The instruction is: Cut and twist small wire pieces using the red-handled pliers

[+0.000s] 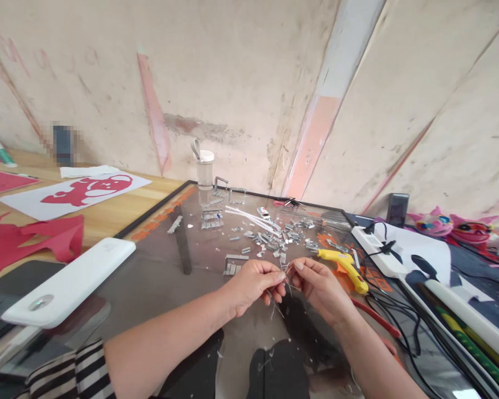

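Observation:
My left hand point(253, 284) is closed in a pinch, thumb against forefinger, on thin pale wire point(276, 311) whose loose ends hang below the fingers. Close beside it, my right hand point(321, 287) also pinches a thin strand between thumb and forefinger. The fingertips nearly meet above the dark glass tabletop; what lies between them is partly hidden. Just beyond the hands are scattered small grey metal-looking pieces point(270, 239). A little frame-like grey piece point(235, 265) lies by the left fingers. Several similar ones stand farther back.
Right of my hands lie a yellow glue gun point(341, 265), red-handled pliers point(376, 316), black cables and a white power strip point(376, 252). At left is a white power bank point(72, 280), beside red paper cut-outs point(95, 191). A lidded jar point(204, 170) stands near the wall.

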The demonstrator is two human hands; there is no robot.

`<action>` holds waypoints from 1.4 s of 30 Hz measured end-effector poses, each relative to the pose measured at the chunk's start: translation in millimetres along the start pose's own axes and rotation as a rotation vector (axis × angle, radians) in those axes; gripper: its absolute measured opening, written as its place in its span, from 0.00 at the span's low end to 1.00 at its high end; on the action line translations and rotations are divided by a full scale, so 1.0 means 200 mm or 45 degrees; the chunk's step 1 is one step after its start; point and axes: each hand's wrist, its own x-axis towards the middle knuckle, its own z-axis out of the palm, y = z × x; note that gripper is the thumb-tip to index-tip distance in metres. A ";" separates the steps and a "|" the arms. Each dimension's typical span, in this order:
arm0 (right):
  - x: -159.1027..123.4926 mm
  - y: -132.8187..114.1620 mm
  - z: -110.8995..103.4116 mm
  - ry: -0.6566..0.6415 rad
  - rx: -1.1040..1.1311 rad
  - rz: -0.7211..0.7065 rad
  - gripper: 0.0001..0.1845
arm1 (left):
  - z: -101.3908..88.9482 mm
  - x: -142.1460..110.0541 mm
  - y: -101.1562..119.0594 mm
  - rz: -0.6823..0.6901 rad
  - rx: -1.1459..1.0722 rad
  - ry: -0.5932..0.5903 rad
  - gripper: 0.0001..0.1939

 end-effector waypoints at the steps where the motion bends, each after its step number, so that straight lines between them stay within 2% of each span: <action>1: 0.00 0.00 0.00 0.001 -0.027 0.010 0.11 | 0.00 0.00 0.00 0.004 -0.005 0.011 0.14; 6: -0.01 -0.01 0.03 -0.020 -0.363 -0.052 0.13 | 0.00 0.00 0.00 0.037 -0.026 0.101 0.14; 10: -0.02 -0.01 0.04 0.082 -0.538 -0.118 0.11 | -0.01 0.01 0.00 0.042 -0.016 0.103 0.15; 13: -0.02 -0.01 0.03 0.083 -0.492 -0.109 0.11 | -0.01 0.01 0.00 0.048 0.026 0.058 0.15; 19: -0.01 0.00 0.01 -0.081 -0.304 -0.005 0.14 | -0.03 0.02 0.00 0.026 0.088 0.017 0.14; 24: -0.01 0.01 0.01 -0.073 -0.271 -0.009 0.12 | -0.04 0.03 0.00 0.008 0.071 -0.011 0.14; 30: -0.01 0.01 0.00 -0.125 -0.150 0.080 0.15 | -0.04 0.03 0.00 0.012 0.078 0.009 0.15; 35: -0.01 0.01 0.02 -0.051 -0.114 0.118 0.13 | -0.04 0.02 0.01 0.033 0.073 0.015 0.14; 39: 0.00 0.03 0.04 0.090 -0.189 0.044 0.13 | -0.04 0.02 0.01 0.030 0.074 0.015 0.13; 42: 0.00 0.04 0.05 0.134 -0.168 0.006 0.12 | -0.04 0.02 0.01 0.022 0.066 0.012 0.12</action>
